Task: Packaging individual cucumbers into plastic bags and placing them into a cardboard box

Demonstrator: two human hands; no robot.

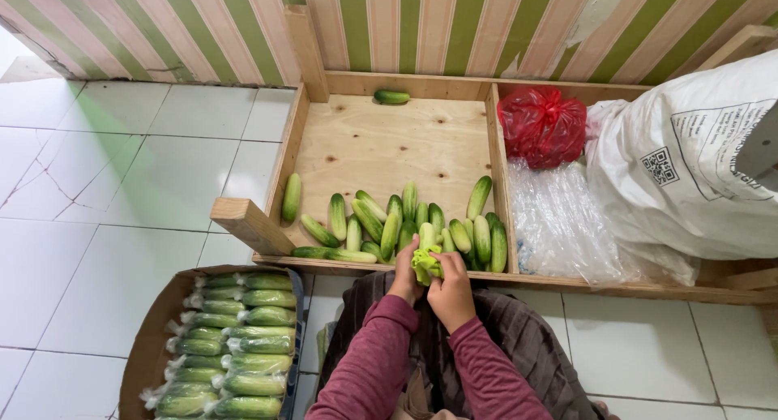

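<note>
My left hand [404, 279] and my right hand [451, 294] meet at the front edge of a wooden crate [389, 144]. Together they grip a cucumber [425, 243] with a crumpled green wrap [426, 264] bunched around its lower end. Just behind the hands, a pile of loose green cucumbers [389, 221] lies along the crate's front. One single cucumber [391, 97] lies alone at the crate's back wall.
A cardboard box [150, 339] at the lower left holds several wrapped cucumbers [239, 347]. To the right of the crate's divider sit a red plastic bag [541, 126], clear plastic sheets [559, 225] and a large white sack [689, 169]. White floor tiles lie all around.
</note>
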